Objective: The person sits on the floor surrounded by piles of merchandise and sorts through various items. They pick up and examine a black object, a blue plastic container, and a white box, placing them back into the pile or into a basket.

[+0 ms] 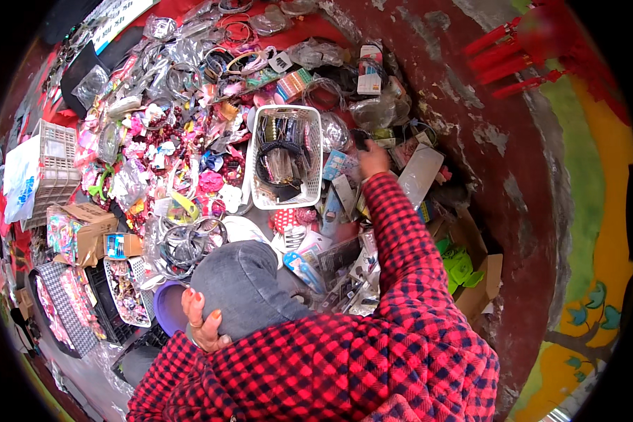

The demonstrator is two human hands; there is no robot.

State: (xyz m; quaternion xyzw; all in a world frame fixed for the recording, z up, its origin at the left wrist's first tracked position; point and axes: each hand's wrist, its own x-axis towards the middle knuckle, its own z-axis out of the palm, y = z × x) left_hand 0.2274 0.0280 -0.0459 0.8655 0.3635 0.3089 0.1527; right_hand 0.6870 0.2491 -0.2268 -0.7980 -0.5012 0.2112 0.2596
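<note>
My right arm, in a red and black checked sleeve, stretches forward over the pile. At its end, my right hand (pixel 373 160) is closed at a small dark object (pixel 361 138), whose kind I cannot make out. Left of that hand stands a white plastic basket (pixel 255 190) with dark headbands (pixel 283 149) and packaged hair accessories inside. A pale blue card packet (pixel 339 164) and a white box (pixel 420 173) lie on either side of my wrist. My left hand (pixel 204 322) rests on my grey-trousered knee (pixel 235 281), fingers apart and holding nothing.
Colourful hair ornaments (pixel 165 151) and bagged headbands cover the ground ahead and left. A white crate (pixel 58 158), a cardboard box (pixel 91 228) and a purple tub (pixel 170 307) stand at left. Green items (pixel 461 267) fill a carton at right, beside a worn red wall (pixel 492 176).
</note>
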